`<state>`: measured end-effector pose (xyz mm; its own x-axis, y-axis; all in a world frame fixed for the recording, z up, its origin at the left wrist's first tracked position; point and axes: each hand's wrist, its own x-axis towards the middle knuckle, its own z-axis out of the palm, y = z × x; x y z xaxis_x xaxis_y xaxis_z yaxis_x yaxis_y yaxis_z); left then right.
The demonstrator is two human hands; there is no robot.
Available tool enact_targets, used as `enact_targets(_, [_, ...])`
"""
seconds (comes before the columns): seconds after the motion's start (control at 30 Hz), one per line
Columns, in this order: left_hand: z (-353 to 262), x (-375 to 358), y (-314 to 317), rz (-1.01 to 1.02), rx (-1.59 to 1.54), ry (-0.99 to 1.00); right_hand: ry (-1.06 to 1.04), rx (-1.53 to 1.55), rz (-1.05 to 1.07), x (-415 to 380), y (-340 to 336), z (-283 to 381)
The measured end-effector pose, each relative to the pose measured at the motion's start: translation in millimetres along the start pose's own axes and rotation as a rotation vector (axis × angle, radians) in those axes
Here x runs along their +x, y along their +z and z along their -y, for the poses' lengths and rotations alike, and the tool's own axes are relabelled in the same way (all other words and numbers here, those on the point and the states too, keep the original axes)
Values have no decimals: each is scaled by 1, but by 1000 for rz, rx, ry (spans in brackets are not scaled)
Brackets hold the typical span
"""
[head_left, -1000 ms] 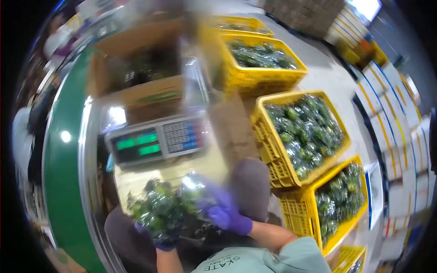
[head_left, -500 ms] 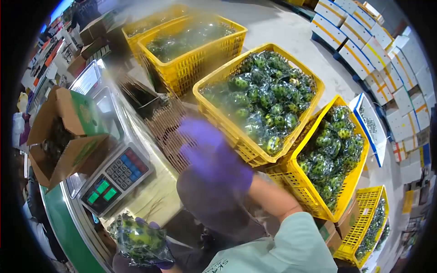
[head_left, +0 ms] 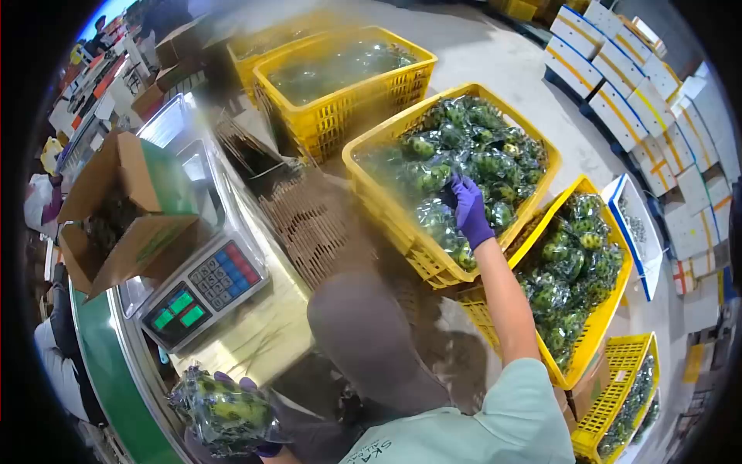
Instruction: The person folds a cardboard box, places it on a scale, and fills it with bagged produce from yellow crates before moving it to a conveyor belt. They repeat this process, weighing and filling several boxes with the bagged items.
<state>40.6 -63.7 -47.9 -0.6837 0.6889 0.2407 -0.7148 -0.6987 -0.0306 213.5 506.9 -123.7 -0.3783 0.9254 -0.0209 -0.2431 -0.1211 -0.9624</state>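
Head view: left fingers (head_left: 247,383) curl around bagged greens (head_left: 229,414).

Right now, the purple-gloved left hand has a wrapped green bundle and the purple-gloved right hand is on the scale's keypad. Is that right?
Not quite: the head view shows the purple-gloved right hand at the wrapped produce in a yellow crate, not on the scale's keypad. The purple-gloved left hand does have a wrapped green bundle.

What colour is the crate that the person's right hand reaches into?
Yellow; the crate shows best in the head view.
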Motion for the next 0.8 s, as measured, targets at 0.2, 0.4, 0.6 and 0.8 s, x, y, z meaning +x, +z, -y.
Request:
enact_targets(0.2, [-3,10,6,69,183,-73,35,295,200,-35,25,37])
enact_targets(0.4, [6,17,23,134,510,-33,-125,165,345,-72,106,89])
enact_targets(0.6, [10,65,24,-5,315,-131,-387,-367,-180,-77,66,111])
enact_targets(0.8, [20,93,45,60,351,-232,-541,-1140,-521,-125,-149,116])
